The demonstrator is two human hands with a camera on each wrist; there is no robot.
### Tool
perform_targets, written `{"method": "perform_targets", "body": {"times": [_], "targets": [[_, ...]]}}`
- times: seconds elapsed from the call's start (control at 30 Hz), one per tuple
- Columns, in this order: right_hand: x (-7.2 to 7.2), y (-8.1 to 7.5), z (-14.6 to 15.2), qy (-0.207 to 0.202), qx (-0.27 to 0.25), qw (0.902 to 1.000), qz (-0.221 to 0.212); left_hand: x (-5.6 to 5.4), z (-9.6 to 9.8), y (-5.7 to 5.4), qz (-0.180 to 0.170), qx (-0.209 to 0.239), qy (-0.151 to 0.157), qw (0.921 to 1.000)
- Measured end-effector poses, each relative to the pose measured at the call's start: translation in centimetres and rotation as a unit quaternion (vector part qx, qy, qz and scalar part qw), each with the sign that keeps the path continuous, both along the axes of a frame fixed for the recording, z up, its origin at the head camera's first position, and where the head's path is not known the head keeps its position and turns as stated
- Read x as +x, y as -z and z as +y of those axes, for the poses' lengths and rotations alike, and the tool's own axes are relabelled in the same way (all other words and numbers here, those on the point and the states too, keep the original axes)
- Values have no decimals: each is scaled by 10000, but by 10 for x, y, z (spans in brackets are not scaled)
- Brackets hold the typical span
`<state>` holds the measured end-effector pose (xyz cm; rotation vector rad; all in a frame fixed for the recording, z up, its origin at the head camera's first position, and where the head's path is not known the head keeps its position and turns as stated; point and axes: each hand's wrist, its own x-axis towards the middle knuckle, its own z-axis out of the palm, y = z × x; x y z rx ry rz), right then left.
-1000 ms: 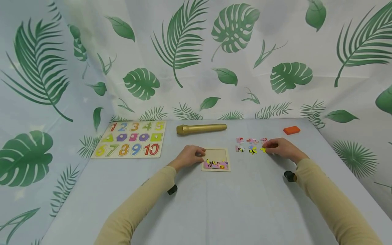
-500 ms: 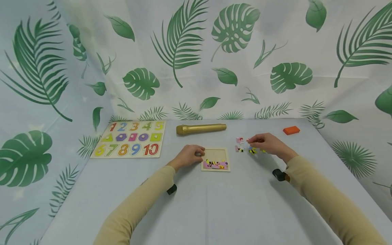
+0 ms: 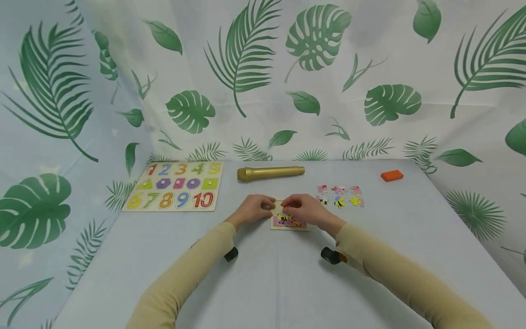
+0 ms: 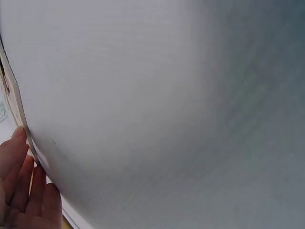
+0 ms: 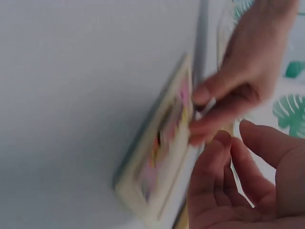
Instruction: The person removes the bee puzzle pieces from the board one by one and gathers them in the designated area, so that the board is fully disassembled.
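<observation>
A small square wooden puzzle board (image 3: pixel 289 228) lies on the table, its lower part filled with pink and yellow puzzle pieces (image 3: pixel 283 221). One piece lies tilted on top of the others in the right wrist view. My left hand (image 3: pixel 252 209) grips the board's left edge with thumb and fingertips. Over the board's upper right hovers my right hand (image 3: pixel 306 209), fingers bent and thumb close to the fingertips; I see nothing between them. The right hand partly hides the board. Several loose jigsaw pieces (image 3: pixel 339 201) lie in two rows to the right.
A number-and-shape puzzle board (image 3: pixel 172 187) lies at the back left. Behind the small board is a gold microphone (image 3: pixel 271 173), and an orange block (image 3: pixel 392 176) sits at the back right. Leaf-printed cloth (image 3: pixel 255 114) rises behind the table.
My right hand has moved left from the loose pieces to the small puzzle board. The same loose pieces show in their two rows. My left hand stays at the board's left edge.
</observation>
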<state>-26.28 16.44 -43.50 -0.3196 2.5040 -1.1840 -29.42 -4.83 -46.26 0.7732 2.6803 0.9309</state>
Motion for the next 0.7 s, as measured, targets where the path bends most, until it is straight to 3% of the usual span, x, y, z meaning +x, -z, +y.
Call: {"method": "perform_targets", "body": {"times": [0.3, 0.5, 0.7], "targets": [[4, 24, -18, -278, 318, 9960, 787, 2, 0, -1, 7, 2, 44, 10000], [5, 24, -22, -677, 524, 9874, 1333, 1, 0, -1, -43, -66, 16, 10000], [4, 23, -25, -783, 678, 9858, 1323, 0, -1, -1, 31, -59, 47, 10000]]}}
